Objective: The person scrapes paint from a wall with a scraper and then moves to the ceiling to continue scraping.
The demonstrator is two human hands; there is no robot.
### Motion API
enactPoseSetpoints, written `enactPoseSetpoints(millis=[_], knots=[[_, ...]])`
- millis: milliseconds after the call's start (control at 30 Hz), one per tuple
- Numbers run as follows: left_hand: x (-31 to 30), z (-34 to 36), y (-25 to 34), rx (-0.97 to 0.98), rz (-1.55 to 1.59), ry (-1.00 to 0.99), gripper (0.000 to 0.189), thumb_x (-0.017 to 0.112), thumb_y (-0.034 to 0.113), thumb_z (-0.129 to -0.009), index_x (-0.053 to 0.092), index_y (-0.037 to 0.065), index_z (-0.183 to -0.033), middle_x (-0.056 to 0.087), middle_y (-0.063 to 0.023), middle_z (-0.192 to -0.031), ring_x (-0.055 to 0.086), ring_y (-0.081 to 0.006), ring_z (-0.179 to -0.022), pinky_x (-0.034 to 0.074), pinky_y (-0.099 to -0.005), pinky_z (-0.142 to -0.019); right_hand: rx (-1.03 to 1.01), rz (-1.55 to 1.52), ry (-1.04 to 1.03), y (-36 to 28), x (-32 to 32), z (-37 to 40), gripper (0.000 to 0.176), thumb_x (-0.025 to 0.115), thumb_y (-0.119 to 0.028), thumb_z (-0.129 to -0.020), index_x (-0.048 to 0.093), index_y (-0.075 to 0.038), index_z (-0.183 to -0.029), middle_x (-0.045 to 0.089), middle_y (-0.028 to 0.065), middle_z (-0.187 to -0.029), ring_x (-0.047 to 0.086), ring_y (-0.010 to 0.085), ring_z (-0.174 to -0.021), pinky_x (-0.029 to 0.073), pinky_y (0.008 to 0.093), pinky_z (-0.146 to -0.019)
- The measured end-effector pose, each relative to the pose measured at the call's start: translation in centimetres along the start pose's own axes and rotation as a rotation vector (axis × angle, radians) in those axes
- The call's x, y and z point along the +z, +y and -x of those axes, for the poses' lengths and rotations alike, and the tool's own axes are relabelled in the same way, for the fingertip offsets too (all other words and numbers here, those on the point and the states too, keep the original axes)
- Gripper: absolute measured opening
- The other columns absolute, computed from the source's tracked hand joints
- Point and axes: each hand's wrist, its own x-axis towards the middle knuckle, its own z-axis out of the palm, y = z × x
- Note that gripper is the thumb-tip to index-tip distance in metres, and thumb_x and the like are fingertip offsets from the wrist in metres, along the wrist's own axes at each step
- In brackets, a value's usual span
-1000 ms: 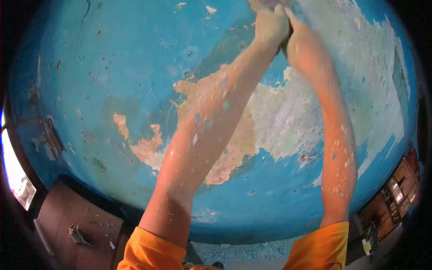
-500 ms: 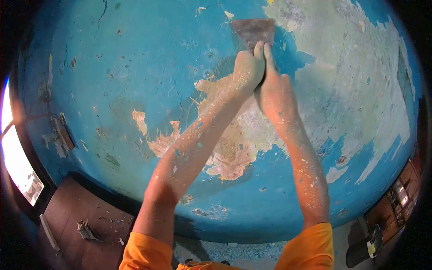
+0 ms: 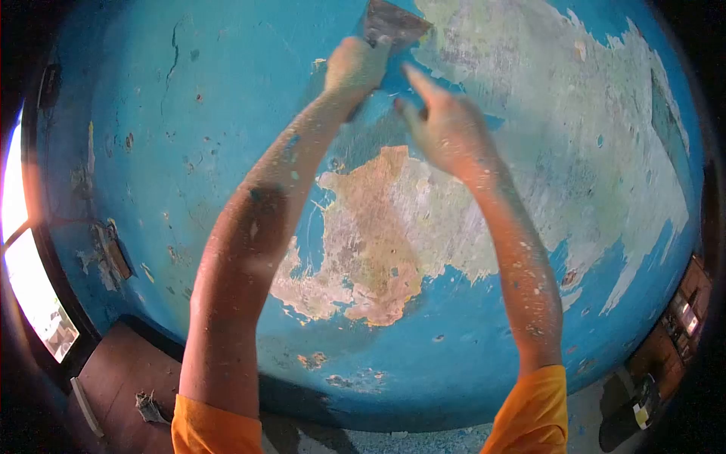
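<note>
A wide metal scraper (image 3: 395, 26) lies against the blue painted wall (image 3: 242, 83) near the top of the view, its blade tilted. My left hand (image 3: 355, 66) is wrapped round its handle. Apart from the tool, to the lower right, my right hand (image 3: 445, 125) has its index finger stretched out and its thumb spread, with nothing in it. Around and below my hands, the paint is gone in a large pale patch (image 3: 552, 136) and a tan patch (image 3: 374, 242). Paint flecks dot both forearms.
A bright window (image 3: 34, 280) is at the left edge. Below it stands a brown wooden surface (image 3: 117, 378) with a pale strip and some debris on it. Brown wooden furniture (image 3: 677, 333) and a dark object with a yellow-white label (image 3: 643, 408) are at the lower right.
The scraper has moved up and left with my left hand, and its blade has turned. My right hand has come off the scraper and dropped slightly lower, fingers spread.
</note>
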Motion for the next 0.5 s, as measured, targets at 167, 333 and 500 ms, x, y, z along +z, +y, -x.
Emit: enactPoseSetpoints(millis=[167, 333, 500], knots=[[-1.1, 0.8, -0.6, 0.269, -0.354, 0.225, 0.052, 0.046, 0.036, -0.085, 0.037, -0.002, -0.12, 0.061, -0.0186, -0.079, 0.061, -0.0314, -0.071, 0.048, -0.0407, -0.063, -0.106, 0.404, 0.647, 5.0, -3.7, -2.6, 0.055, 0.046, -0.042, -0.082, 0.035, -0.015, -0.128, 0.045, 0.025, -0.111, 0.052, 0.0411, -0.095, 0.046, 0.0457, -0.078], [-0.1, 2.3, 0.2, 0.444, -0.597, 0.136, 0.053, 0.043, 0.043, -0.085, 0.031, 0.011, -0.126, 0.06, -0.0229, -0.084, 0.059, -0.0389, -0.078, 0.049, -0.0444, -0.066, -0.223, 0.391, 0.704, 8.2, -1.5, -4.5, 0.053, 0.046, -0.044, -0.082, 0.041, -0.015, -0.125, 0.041, 0.0234, -0.117, 0.045, 0.0391, -0.106, 0.036, 0.0491, -0.089], [0.4, 4.1, -1.4, 0.422, -0.739, 0.013, 0.056, 0.05, 0.044, -0.081, 0.037, 0.01, -0.124, 0.06, -0.0234, -0.086, 0.059, -0.0384, -0.08, 0.049, -0.0451, -0.069, -0.064, 0.438, 0.783, 10.1, 0.6, -5.0, 0.051, 0.046, -0.046, -0.082, 0.044, -0.015, -0.122, 0.035, 0.0193, -0.122, 0.04, 0.0374, -0.111, 0.023, 0.0593, -0.093]])
